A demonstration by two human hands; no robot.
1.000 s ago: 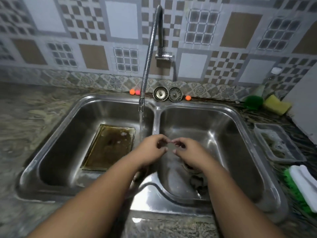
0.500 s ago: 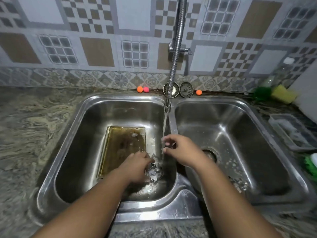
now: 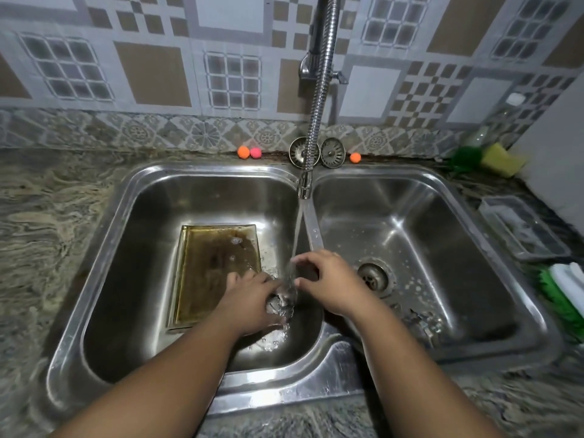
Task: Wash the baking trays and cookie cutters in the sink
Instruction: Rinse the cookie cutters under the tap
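Left hand (image 3: 252,300) and right hand (image 3: 330,281) flank running water (image 3: 297,235) beside baking tray (image 3: 211,273).

Steel-grey sink (image 3: 202,175); amber-brown stained baking tray (image 3: 215,273); beige-grey checked wall tiles (image 3: 151,74); swirled marble counter (image 3: 47,216); yellow sponge (image 3: 502,159); orange and pink balls (image 3: 249,152).

This is a home kitchen. A double-bowl stainless steel sink (image 3: 331,358) is set into a marbled stone desk (image 3: 47,216). A flexible metal tap (image 3: 319,99) comes down from 12 o'clock, running water, in front of a patterned tile wall (image 3: 151,74). Sink strainers (image 3: 332,152) lean at the foot of the wall. A yellow sponge (image 3: 502,159) and a green scourer (image 3: 466,156) lie at 2 o'clock, and a scrubbing brush (image 3: 565,282) at 3 o'clock. A stained baking tray (image 3: 205,279) lies in the left bowl.
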